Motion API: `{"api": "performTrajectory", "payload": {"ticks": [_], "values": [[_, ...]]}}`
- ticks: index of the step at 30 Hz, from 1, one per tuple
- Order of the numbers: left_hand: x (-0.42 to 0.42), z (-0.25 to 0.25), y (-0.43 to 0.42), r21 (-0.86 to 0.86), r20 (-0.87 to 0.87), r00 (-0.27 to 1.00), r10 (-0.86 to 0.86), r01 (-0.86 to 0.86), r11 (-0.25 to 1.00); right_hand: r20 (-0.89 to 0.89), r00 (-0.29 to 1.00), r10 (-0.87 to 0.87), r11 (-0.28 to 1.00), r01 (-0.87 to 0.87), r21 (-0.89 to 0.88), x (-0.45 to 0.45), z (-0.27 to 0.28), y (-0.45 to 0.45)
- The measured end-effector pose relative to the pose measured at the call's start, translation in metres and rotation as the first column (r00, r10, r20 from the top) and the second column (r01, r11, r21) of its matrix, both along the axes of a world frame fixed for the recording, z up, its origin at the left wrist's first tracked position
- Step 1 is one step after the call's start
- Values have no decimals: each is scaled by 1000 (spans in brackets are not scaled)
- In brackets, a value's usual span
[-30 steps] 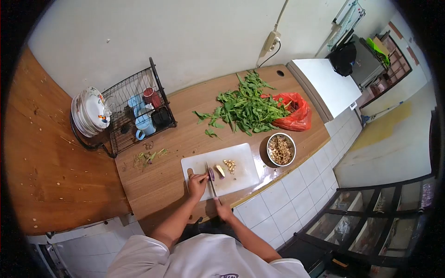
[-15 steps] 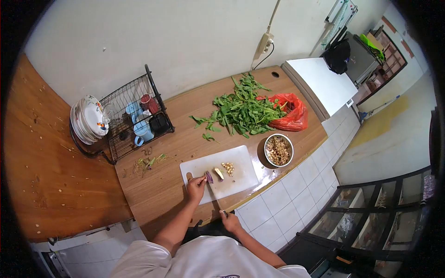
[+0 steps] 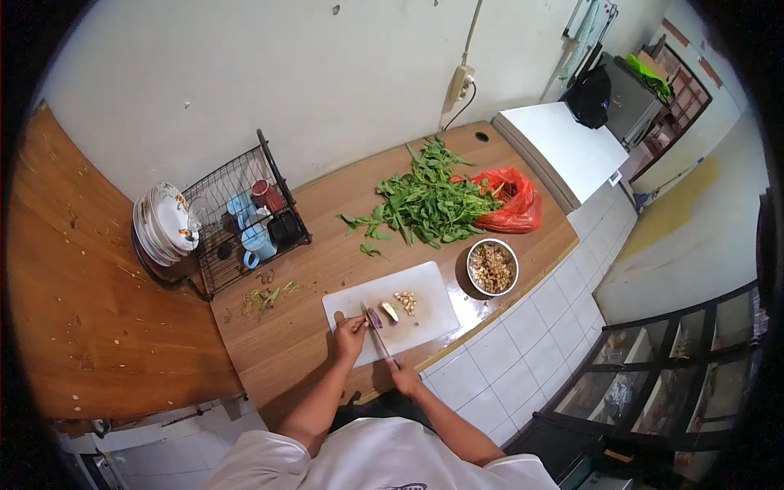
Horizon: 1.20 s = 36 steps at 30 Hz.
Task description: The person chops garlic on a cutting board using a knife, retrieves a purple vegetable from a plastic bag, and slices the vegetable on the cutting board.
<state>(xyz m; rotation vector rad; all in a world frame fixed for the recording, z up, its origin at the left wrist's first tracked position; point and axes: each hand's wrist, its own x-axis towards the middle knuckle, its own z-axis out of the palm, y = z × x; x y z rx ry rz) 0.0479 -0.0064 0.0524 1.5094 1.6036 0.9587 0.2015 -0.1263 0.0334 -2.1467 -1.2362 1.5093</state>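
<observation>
On the white cutting board [image 3: 425,290], my left hand [image 3: 350,336] is closed, its fingertips pinching the edge of what looks like an eggplant piece; the fingers mostly hide it. My right hand [image 3: 406,379] grips a knife [image 3: 380,341] by the handle. Its blade lies between my left fingertips and a purple-skinned eggplant strip [image 3: 374,318]. Just right of that strip rests a pale eggplant wedge [image 3: 389,313]. A little heap of diced pale pieces [image 3: 406,303] sits beyond it.
Right of the board stands a metal bowl [image 3: 515,278] of chopped brownish pieces. Leafy greens [image 3: 433,200] and a red plastic bag [image 3: 523,208] lie farther back. A dish rack [image 3: 214,273] with cups and plates is at left, near some plant scraps [image 3: 265,299].
The knife blade has moved to the left side of the purple strip, beside my left fingertips. My right hand has come slightly up toward the board. The whole view has shifted a little.
</observation>
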Motion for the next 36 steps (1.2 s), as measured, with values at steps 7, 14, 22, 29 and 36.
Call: {"api": "performTrajectory", "payload": {"ticks": [7, 14, 22, 29, 36], "values": [[-11, -15, 2, -42, -53, 997, -58, 56, 998, -303, 929, -211, 961, 140, -240, 22, -1, -52], [-6, -34, 6, -30, -8, 1000, -31, 30, 999, -223, 968, -112, 985, 78, -155, 32, 13, -63], [8, -30, 21, 173, -227, 974, -18, 59, 983, 121, 993, -11, 1000, 12, -8, 48, 44, -89], [12, -23, 28, 96, -283, 946, -159, 193, 976, 22, 966, -256, 964, 253, 84, 63, 21, -80], [-1, -28, 23, 114, -221, 950, -220, 249, 962, 7, 967, -254, 953, 249, 173, 56, 10, -62]]}}
